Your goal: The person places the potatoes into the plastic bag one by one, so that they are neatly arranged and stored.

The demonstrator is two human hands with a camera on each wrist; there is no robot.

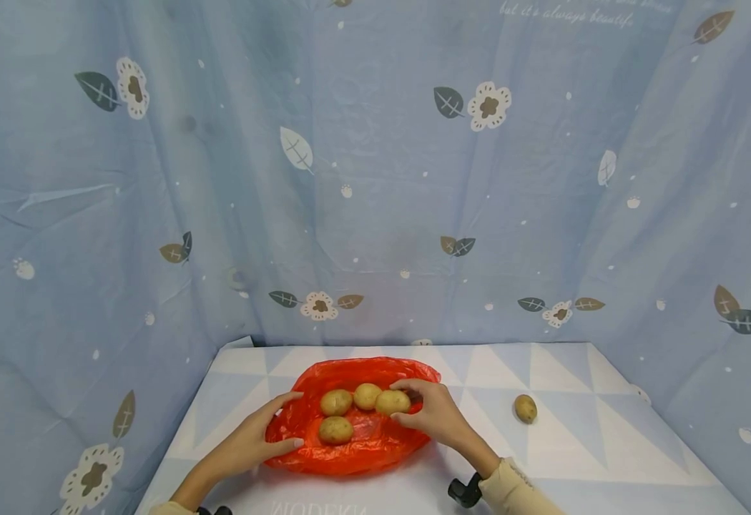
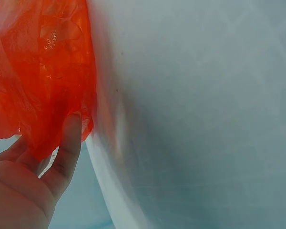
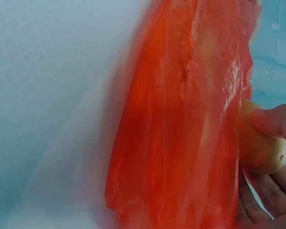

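A red plastic bag lies spread on the table with its mouth facing up. Three potatoes sit in it. My right hand grips another potato between thumb and fingers, over the bag's right part. In the right wrist view, that potato shows beside the bag's red film. At the bag's left edge, my left hand rests with thumb and fingers spread apart. The left wrist view has its thumb against the film.
One more potato lies on the table to the right of the bag. A patterned cloth with triangles covers the table. Behind it hangs a blue curtain with leaves and flowers.
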